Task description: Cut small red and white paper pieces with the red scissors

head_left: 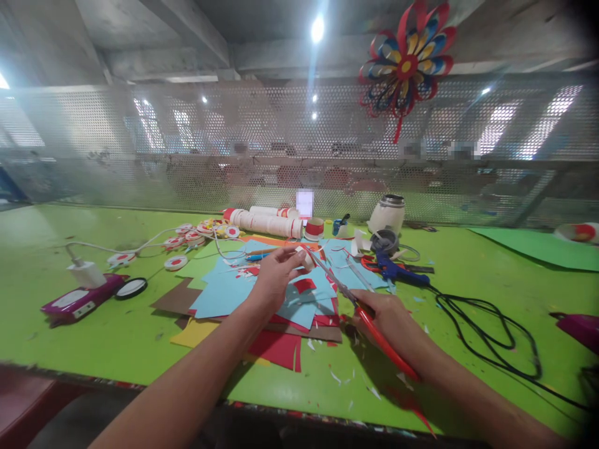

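Observation:
My left hand [276, 277] pinches a small white paper piece [306, 260] above the stacked coloured paper. In my right hand [390, 318] is a pair of scissors [386, 340] with red handles. Their blades point up and left, the tips close to the white piece; whether they touch it I cannot tell. Beneath both lie light blue paper sheets [219, 293], with red, brown and yellow sheets under them. A small red paper scrap [304, 285] rests on the blue sheet. Paper snippets are scattered around.
Behind the paper lie stacked paper cups [266, 223] and a white jar-like container [387, 215]. A blue glue gun [397, 271] with a black cord [496, 349] is at right. On the left are a purple power strip [87, 299], a black-rimmed disc [131, 288] and red-white paper discs [176, 263].

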The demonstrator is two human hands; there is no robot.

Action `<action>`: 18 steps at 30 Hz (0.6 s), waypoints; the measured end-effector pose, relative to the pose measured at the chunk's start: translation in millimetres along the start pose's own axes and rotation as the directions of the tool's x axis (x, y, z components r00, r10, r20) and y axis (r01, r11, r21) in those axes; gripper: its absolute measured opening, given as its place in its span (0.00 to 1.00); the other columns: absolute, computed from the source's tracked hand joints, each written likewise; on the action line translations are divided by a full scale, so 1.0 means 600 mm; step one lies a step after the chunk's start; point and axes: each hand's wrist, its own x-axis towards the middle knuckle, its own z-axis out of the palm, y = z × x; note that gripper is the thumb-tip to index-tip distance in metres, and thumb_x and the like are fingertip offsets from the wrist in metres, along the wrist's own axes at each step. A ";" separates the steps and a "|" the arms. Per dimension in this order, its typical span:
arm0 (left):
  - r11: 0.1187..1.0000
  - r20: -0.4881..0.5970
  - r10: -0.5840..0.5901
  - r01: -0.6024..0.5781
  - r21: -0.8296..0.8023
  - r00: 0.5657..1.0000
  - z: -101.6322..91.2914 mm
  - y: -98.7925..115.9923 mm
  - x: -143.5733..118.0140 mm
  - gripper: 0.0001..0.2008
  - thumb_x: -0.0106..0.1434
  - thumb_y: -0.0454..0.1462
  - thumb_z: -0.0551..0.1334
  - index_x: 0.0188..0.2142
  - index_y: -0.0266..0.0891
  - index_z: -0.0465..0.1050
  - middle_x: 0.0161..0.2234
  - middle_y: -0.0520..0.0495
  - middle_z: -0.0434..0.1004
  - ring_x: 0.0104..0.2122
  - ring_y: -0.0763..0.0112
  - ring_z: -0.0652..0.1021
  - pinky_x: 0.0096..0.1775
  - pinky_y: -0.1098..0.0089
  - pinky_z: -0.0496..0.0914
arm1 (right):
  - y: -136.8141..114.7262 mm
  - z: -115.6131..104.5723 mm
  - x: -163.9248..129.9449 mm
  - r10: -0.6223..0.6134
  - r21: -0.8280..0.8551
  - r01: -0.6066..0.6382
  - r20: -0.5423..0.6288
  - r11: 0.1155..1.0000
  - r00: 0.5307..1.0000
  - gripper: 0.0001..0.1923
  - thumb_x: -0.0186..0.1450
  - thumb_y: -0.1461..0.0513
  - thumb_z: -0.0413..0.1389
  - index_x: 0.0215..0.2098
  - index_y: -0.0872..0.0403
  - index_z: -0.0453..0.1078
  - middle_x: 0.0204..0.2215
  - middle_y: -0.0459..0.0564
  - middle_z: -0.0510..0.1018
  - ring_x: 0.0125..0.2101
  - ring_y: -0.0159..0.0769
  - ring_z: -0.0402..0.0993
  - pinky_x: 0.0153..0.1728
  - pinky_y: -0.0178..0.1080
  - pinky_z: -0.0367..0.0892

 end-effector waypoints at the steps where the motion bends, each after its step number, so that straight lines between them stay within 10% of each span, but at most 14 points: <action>1: 1.000 0.001 0.003 -0.003 -0.001 1.000 -0.001 -0.001 0.001 0.15 0.49 0.37 0.70 0.33 0.31 0.71 0.32 0.40 0.76 0.32 0.65 0.77 0.41 0.57 0.71 | -0.001 0.000 0.000 0.009 -0.010 -0.009 0.002 1.000 1.000 0.18 0.55 0.66 0.49 0.40 0.55 0.76 0.29 0.51 0.82 0.29 0.40 0.76 0.30 0.37 0.66; 18: 0.987 -0.006 0.075 -0.074 0.142 0.997 0.004 -0.002 -0.004 0.17 0.48 0.39 0.69 0.37 0.32 0.72 0.36 0.40 0.76 0.36 0.63 0.77 0.43 0.57 0.69 | -0.003 -0.005 0.000 0.033 0.057 -0.038 0.080 0.998 0.996 0.18 0.56 0.65 0.49 0.41 0.55 0.76 0.24 0.48 0.81 0.24 0.37 0.75 0.28 0.35 0.66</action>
